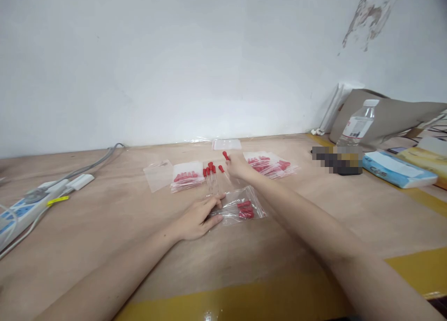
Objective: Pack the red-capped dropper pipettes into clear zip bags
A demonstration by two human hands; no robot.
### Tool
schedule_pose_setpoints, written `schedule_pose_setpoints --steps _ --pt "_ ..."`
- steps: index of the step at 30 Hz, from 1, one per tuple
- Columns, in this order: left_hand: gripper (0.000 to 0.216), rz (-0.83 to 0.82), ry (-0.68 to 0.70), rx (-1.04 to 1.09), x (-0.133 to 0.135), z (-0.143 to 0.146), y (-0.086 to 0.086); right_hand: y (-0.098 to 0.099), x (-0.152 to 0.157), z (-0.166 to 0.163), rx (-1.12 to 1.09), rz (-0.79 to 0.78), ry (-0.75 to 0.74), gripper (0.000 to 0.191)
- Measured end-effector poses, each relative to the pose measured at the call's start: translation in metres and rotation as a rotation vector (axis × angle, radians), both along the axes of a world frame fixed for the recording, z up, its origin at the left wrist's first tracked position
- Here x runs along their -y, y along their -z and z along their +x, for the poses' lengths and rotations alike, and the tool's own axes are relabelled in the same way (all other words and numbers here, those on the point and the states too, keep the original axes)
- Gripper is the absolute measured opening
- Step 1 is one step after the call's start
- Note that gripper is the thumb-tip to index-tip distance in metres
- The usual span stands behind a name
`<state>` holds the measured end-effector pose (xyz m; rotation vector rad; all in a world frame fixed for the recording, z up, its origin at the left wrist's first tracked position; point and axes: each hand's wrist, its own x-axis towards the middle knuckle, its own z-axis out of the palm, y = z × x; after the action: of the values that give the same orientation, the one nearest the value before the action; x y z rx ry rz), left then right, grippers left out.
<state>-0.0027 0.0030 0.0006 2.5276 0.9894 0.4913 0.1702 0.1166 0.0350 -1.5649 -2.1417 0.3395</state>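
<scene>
My left hand [199, 217] rests on the table with its thumb and fingers around the left end of a clear zip bag [228, 216]. Inside that bag lie several glass droppers with red rubber bulbs [246, 213]. Farther forward, my right hand [238, 166] is closed on a dropper [225, 156], whose red bulb sticks out past the fingers; its glass tube is mostly hidden. Just left of my right hand, several loose droppers [210, 170] lie with their bulbs pointing away from me.
Filled bags form a left stack [186, 177] and a right pile [270, 165]. Flat clear bags [158, 174] lie at the left, and a white-clear packet [226, 144] near the wall. A power strip [33, 204] is far left. A bottle [358, 123] and tissue pack [398, 170] stand right.
</scene>
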Motion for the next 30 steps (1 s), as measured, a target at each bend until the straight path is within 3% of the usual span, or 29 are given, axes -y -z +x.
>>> schedule_pose_setpoints --steps 1,3,6,10,16,20,24,28,30 --pt "0.011 0.0 0.0 -0.002 0.0 0.0 0.0 -0.002 0.007 0.012 -0.036 0.034 -0.011 0.019" --pt "0.011 0.004 -0.001 -0.002 0.0 0.0 0.0 0.0 0.021 0.04 -0.313 0.156 -0.097 0.017" --pt "0.011 0.016 -0.002 -0.003 -0.001 0.0 0.001 0.015 0.042 0.079 -0.673 0.203 -0.106 0.02" --pt "0.011 0.02 -0.006 -0.01 -0.001 0.0 0.001 0.043 0.06 0.101 -0.98 0.107 -0.046 0.046" --pt "0.012 0.015 -0.012 -0.018 -0.001 0.001 0.001 0.062 0.066 0.086 -1.236 -0.128 0.104 0.04" --pt "0.026 0.019 -0.019 -0.031 -0.001 0.0 0.002 0.066 0.07 0.085 -1.2 -0.279 0.072 0.031" --pt "0.044 0.038 -0.025 -0.038 -0.002 -0.001 0.005 0.067 0.074 0.087 -0.919 -0.181 -0.047 0.032" --pt "0.045 0.048 -0.025 -0.037 -0.002 -0.001 0.005 0.068 0.076 0.084 -0.894 -0.224 -0.125 0.03" --pt "0.045 0.049 -0.021 -0.032 -0.002 -0.001 0.005 0.068 0.076 0.084 -0.875 -0.181 -0.08 0.029"
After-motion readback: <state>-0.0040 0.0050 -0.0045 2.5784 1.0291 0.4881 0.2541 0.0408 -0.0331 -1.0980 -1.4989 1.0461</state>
